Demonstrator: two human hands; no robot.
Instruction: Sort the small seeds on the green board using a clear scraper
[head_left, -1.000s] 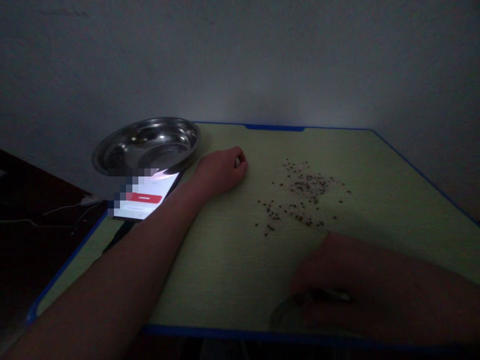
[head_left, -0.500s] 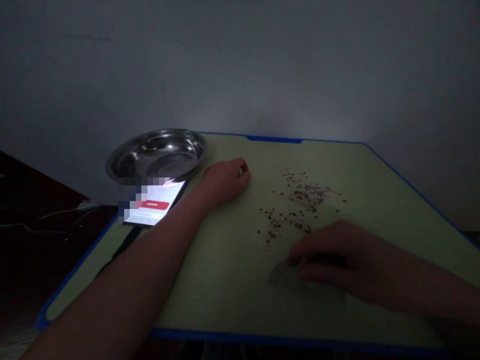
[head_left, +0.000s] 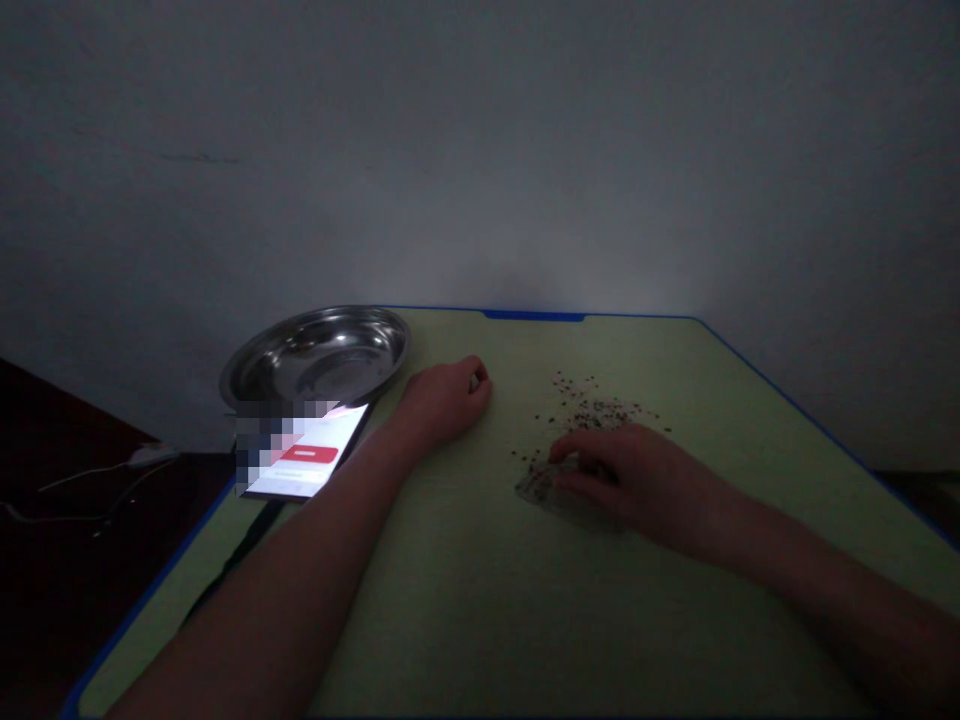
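My left hand (head_left: 444, 398) rests on the green table (head_left: 480, 600) as a loose fist, just right of a steel bowl (head_left: 319, 355); nothing shows in it. My right hand (head_left: 626, 475) lies on the table with its fingers curled over a small clear object (head_left: 536, 487), too dim to name, at the near edge of a scatter of small dark seeds (head_left: 592, 415). The fingertips touch the seeds' near side.
A lit phone (head_left: 307, 452) with a red button on its screen leans at the bowl's near side. The table has a blue rim and stands against a grey wall. White cables (head_left: 90, 480) lie on the dark surface at the left.
My right hand has slid with the clear object from the table's near edge forward to the seeds. The left hand stayed put. The camera tilted up.
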